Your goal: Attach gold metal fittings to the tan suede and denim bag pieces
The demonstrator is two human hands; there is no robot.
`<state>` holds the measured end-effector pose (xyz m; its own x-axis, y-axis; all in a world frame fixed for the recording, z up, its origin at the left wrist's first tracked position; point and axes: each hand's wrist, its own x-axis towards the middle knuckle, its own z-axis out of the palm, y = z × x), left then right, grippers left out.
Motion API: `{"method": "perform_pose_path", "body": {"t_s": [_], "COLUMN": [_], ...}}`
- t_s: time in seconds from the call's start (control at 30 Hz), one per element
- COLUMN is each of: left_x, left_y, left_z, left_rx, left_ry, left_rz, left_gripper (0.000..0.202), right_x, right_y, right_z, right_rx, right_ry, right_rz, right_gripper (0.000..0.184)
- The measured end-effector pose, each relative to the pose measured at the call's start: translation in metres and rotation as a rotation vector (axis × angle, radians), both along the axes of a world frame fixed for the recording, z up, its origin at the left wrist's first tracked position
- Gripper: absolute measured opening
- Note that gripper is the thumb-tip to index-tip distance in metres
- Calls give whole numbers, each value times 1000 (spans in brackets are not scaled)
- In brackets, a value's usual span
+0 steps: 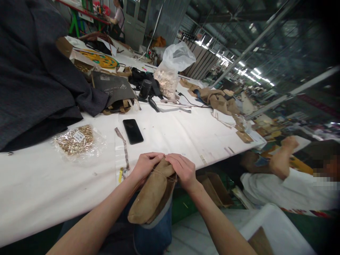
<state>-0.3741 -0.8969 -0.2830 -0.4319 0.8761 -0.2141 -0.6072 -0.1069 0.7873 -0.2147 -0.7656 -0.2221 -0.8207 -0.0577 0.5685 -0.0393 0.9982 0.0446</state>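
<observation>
Both of my hands grip the upper end of a brown sewn cloth piece [150, 194], folded and hanging over my lap at the table's front edge. My left hand [148, 164] pinches its top edge from the left, fingers closed. Close beside it, my right hand [183, 169] pinches the same edge from the right, the two sets of fingertips nearly meeting. Loose threads show across the cloth near my hands. Its lower end hangs free, and whether it is a pouch or a garment part I cannot tell.
On the white table [170, 131] lie a black phone [133, 131], a clear bag of gold-coloured small parts [77, 141] and a narrow strip [124, 148]. Behind stand a fuller plastic bag [167, 79] and a black cylinder [145, 88]. Dark cloth [39, 78] covers the left. A co-worker [287, 184] sits right.
</observation>
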Motion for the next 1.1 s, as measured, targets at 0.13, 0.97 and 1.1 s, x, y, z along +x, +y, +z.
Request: {"method": "perform_pose_path", "body": {"t_s": [0.13, 0.97, 1.1], "left_x": [-2, -22, -25], "left_y": [-4, -17, -20], "left_z": [-1, 20, 21], "left_rx": [95, 144, 93], "left_ry": [47, 660, 647], "left_rz": [-69, -53, -51], "left_gripper": [44, 30, 47], "right_x": [1, -6, -13], "right_y": [0, 8, 16], "right_z": [1, 1, 0], "right_rx": [-18, -106, -162], "right_ry": [-10, -55, -94], "right_rz": [-25, -65, -68], "right_gripper": [32, 31, 27]}}
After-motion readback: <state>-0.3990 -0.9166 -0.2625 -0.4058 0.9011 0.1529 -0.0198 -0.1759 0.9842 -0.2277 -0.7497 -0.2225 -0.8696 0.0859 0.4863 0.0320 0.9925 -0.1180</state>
